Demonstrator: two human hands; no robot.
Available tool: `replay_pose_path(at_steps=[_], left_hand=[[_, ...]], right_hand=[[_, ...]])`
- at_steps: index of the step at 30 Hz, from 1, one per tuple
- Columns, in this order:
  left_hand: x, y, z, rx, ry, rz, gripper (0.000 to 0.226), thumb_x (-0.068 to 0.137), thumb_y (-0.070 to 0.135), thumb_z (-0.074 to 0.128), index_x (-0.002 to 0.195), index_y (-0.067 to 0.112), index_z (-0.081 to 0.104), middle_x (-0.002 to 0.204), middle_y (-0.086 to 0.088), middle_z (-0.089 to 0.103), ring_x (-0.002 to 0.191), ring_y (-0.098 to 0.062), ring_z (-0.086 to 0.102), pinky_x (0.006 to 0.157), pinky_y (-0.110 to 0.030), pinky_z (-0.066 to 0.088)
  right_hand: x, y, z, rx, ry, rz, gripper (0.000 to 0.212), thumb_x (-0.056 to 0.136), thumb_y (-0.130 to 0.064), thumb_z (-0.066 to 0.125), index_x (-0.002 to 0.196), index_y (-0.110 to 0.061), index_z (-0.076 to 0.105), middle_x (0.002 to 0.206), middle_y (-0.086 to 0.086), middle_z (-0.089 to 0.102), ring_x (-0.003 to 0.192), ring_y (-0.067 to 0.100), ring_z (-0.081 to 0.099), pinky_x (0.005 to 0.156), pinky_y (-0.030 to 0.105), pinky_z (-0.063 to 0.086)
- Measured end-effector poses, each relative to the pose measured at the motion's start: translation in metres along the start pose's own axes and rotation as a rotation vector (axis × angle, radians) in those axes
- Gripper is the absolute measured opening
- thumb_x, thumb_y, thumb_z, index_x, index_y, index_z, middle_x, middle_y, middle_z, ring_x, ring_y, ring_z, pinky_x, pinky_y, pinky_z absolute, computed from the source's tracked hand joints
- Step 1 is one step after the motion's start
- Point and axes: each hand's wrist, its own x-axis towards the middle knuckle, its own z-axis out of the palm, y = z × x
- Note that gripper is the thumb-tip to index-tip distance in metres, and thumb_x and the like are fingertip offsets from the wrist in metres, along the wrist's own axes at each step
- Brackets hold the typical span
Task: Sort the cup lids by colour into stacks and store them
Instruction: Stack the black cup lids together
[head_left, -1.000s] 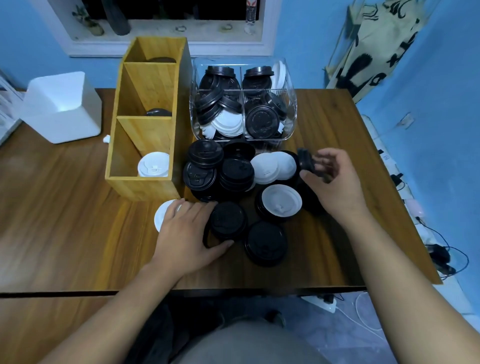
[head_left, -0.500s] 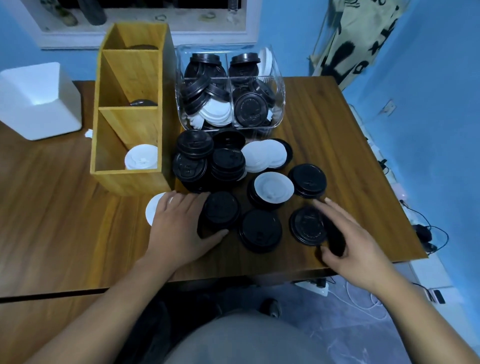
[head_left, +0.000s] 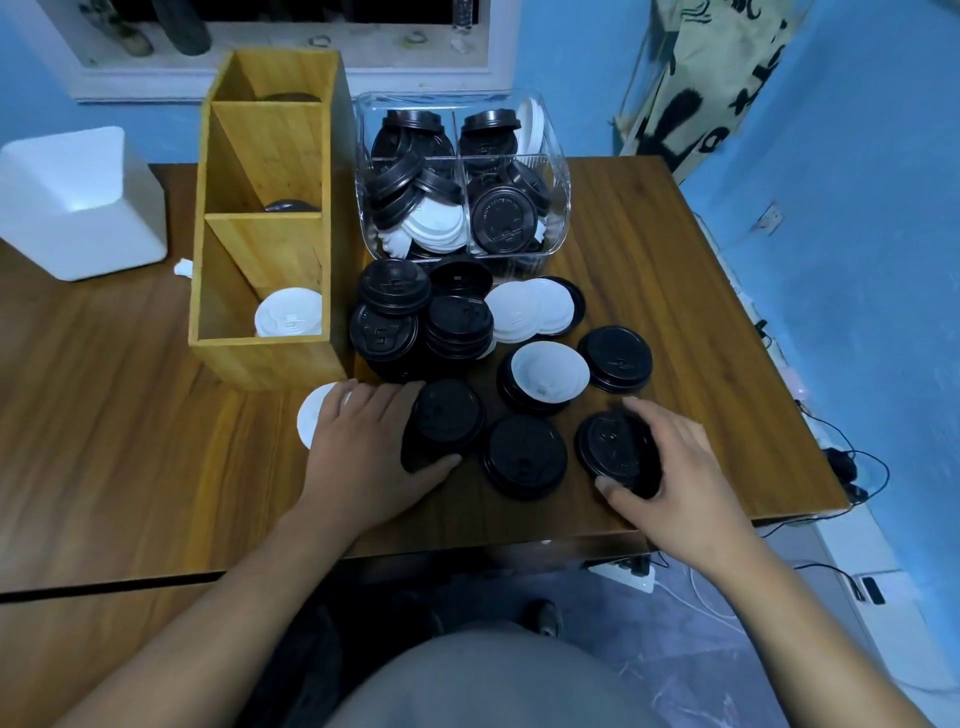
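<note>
**Progress – early stage.** The table carries most of the lids unsorted.

- The wooden organiser holds little: a white stored lid in the near compartment and dark lids just visible in the two behind.
- The clear bin is full of mixed black and white lids; all of it appears to remain.
- The black stacks stand beside the organiser. Around them lie loose white lids, an upturned white lid resting on black ones, and two single black lids.

**Hands.**

- The left hand lies flat with straight fingers over a white lid. Its thumb and forefinger bracket a short black pile.
- The right hand curls round a near black lid at the table's right front – thumb on the near rim, fingers on the far rim.

**Change.**

- A second ago the right hand held a black lid up by the white ones.
- Half a second ago it only reached toward the near lid; now it grips it.
- The left hand has not moved.
</note>
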Motion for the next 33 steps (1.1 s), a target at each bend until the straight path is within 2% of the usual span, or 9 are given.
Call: replay_pose_path(at_steps=[2,4,7,9,12,17,19,26,33], left_hand=[[0.000,0.000,0.000,0.004,-0.004,-0.002,0.084,0.079,0.078,0.059,0.136,0.016,0.058,0.117,0.001,0.068,0.111,-0.025,0.059,0.116,-0.045,0.033],[0.000,0.000,0.000,-0.003,-0.001,-0.001,0.084,0.079,0.078,0.059,0.136,0.016,0.059,0.117,0.001,0.068,0.111,-0.025,0.059,0.116,-0.045,0.033],[0.000,0.000,0.001,-0.016,0.004,0.004,0.085,0.079,0.079,0.059,0.135,0.016,0.060,0.119,0.001,0.068,0.112,-0.025,0.060,0.116,-0.044,0.032],[0.001,-0.001,0.001,-0.021,0.001,0.000,0.086,0.078,0.081,0.058,0.136,0.017,0.060,0.121,0.002,0.068,0.112,-0.024,0.060,0.116,-0.044,0.032],[0.002,-0.002,0.001,-0.032,-0.006,-0.001,0.086,0.078,0.082,0.055,0.135,0.018,0.060,0.122,0.002,0.068,0.113,-0.024,0.060,0.116,-0.043,0.031],[0.000,-0.002,0.002,-0.062,-0.004,-0.008,0.088,0.082,0.081,0.052,0.141,0.016,0.056,0.124,0.001,0.069,0.116,-0.023,0.061,0.117,-0.043,0.029],[0.001,-0.002,0.002,-0.073,-0.004,-0.017,0.087,0.082,0.079,0.053,0.141,0.016,0.055,0.124,0.002,0.069,0.116,-0.023,0.061,0.117,-0.044,0.028],[0.001,-0.003,0.001,-0.109,0.006,-0.015,0.088,0.079,0.077,0.057,0.142,0.016,0.054,0.119,0.004,0.070,0.113,-0.022,0.061,0.117,-0.043,0.028],[0.000,-0.005,0.005,-0.111,0.045,-0.007,0.092,0.076,0.083,0.058,0.139,0.015,0.056,0.117,0.003,0.070,0.111,-0.024,0.062,0.115,-0.049,0.033]], right_hand=[[0.004,-0.007,0.005,-0.074,0.033,0.009,0.080,0.077,-0.055,0.078,0.144,-0.028,0.044,0.139,-0.009,0.052,0.132,0.015,0.039,0.110,0.043,0.041],[0.006,-0.007,0.007,-0.100,0.028,-0.028,0.075,0.076,-0.053,0.080,0.140,-0.025,0.050,0.132,-0.011,0.057,0.128,0.014,0.042,0.107,0.043,0.044],[0.003,-0.017,-0.002,0.023,0.081,-0.044,0.070,0.072,-0.050,0.083,0.134,-0.027,0.059,0.122,-0.027,0.054,0.124,0.007,0.046,0.105,0.019,0.039],[0.005,-0.040,0.000,0.086,0.117,-0.179,0.068,0.072,-0.052,0.081,0.131,-0.023,0.063,0.127,-0.021,0.059,0.126,0.007,0.050,0.107,0.012,0.034],[0.020,-0.079,0.024,0.052,0.030,-0.373,0.068,0.075,-0.047,0.083,0.134,-0.020,0.063,0.141,-0.008,0.058,0.131,0.011,0.049,0.113,0.017,0.031],[0.061,-0.113,0.054,-0.148,-0.182,-0.370,0.076,0.085,-0.054,0.072,0.151,-0.031,0.043,0.158,-0.013,0.038,0.143,0.010,0.029,0.121,0.026,0.022],[0.068,-0.118,0.057,-0.168,-0.221,-0.373,0.077,0.086,-0.053,0.072,0.153,-0.031,0.039,0.158,-0.012,0.037,0.144,0.009,0.027,0.119,0.025,0.021],[0.075,-0.124,0.065,-0.185,-0.245,-0.417,0.071,0.088,-0.056,0.068,0.149,-0.026,0.049,0.155,-0.009,0.043,0.141,0.014,0.033,0.116,0.024,0.024],[0.084,-0.126,0.067,-0.169,-0.251,-0.370,0.066,0.082,-0.048,0.078,0.141,-0.027,0.057,0.148,-0.012,0.052,0.135,0.011,0.038,0.106,0.017,0.027]])
